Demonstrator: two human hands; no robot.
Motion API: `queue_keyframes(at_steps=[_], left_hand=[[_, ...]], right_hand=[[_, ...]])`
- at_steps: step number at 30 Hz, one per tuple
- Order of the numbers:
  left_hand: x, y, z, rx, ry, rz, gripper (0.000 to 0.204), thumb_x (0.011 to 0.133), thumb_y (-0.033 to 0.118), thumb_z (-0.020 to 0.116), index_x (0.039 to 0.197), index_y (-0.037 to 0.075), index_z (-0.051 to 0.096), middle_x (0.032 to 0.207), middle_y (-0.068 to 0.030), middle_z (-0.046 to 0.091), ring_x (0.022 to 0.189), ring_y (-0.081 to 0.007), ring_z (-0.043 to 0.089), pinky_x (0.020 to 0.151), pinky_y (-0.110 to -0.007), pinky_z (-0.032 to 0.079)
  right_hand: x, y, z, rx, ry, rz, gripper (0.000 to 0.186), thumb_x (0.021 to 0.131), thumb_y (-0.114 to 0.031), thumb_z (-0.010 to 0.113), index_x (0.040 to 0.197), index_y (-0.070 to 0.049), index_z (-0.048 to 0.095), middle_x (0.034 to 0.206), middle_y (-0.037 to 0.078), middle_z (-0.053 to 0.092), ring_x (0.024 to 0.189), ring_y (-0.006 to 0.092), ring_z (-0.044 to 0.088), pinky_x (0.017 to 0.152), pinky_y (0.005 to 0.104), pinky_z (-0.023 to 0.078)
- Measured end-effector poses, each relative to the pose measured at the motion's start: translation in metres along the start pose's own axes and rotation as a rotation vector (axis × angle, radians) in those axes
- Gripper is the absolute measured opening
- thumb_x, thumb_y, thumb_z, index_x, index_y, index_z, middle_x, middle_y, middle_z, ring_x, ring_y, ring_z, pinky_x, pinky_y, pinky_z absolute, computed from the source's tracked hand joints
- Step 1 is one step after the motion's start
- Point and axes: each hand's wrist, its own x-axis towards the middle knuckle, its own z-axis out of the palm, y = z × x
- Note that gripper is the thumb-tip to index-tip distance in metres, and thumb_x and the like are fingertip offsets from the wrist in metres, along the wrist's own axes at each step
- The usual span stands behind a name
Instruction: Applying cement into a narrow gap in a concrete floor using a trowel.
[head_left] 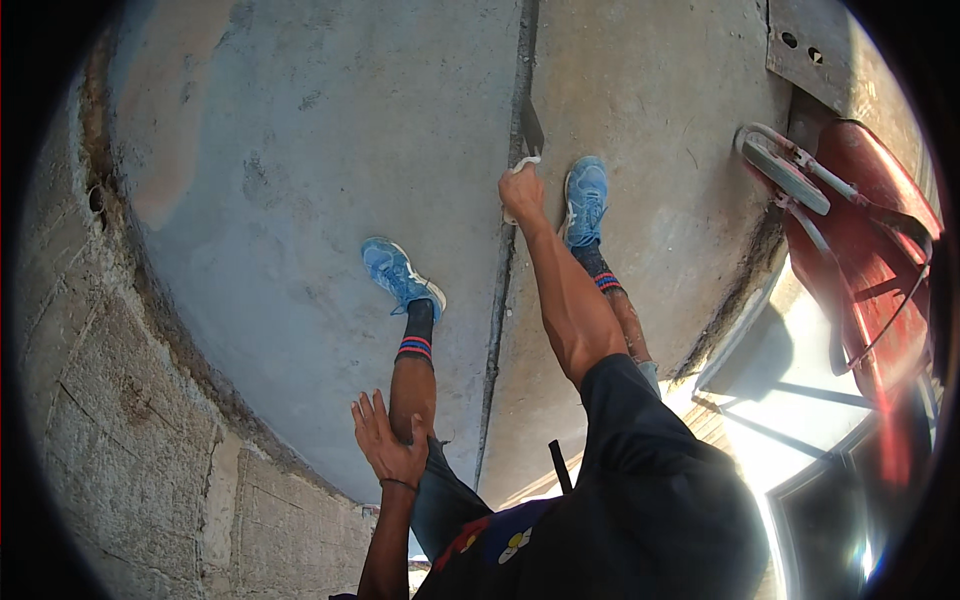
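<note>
My right hand (524,192) is closed round the pale handle of what looks like a handsaw (532,128). Its dark flat blade points away from me along a narrow groove (496,330) in the concrete; I cannot tell how deep the blade sits in it. Parts of the handle show above and below my fist. On the left, my left hand (390,442) is open with fingers spread, at my left leg near the knee, holding nothing. My blue shoes (398,272) stand on either side of the groove.
The grey concrete slab (300,190) ends at a rough edge beside a block wall (130,420) on the left. A red wheelbarrow (870,270) lies tipped at the right, its wheel towards the slab. A metal plate with holes (812,50) is at the far right.
</note>
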Motion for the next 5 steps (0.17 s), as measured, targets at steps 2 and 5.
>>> queue_keyframes(at_steps=[2, 5], left_hand=[[0.003, 0.000, 0.000, 0.011, -0.012, -0.008, 0.073, 0.087, 0.037, 0.062, 0.147, 0.003, 0.036, 0.152, -0.0260, 0.031, 0.143, -0.0460, 0.023, 0.112, -0.056, 0.025], [0.003, -0.002, -0.001, 0.002, -0.022, -0.019, 0.072, 0.088, 0.038, 0.061, 0.147, 0.004, 0.036, 0.153, -0.0251, 0.031, 0.143, -0.0453, 0.023, 0.112, -0.057, 0.024]], right_hand=[[-0.015, 0.018, 0.007, -0.046, -0.027, 0.013, 0.055, 0.087, -0.029, 0.053, 0.129, 0.005, 0.045, 0.112, 0.034, 0.062, 0.107, 0.0484, 0.060, 0.096, 0.0498, 0.045], [-0.029, 0.044, 0.015, -0.134, -0.068, 0.064, 0.058, 0.089, -0.028, 0.053, 0.137, 0.002, 0.039, 0.114, 0.033, 0.062, 0.108, 0.0481, 0.061, 0.100, 0.0492, 0.043]])
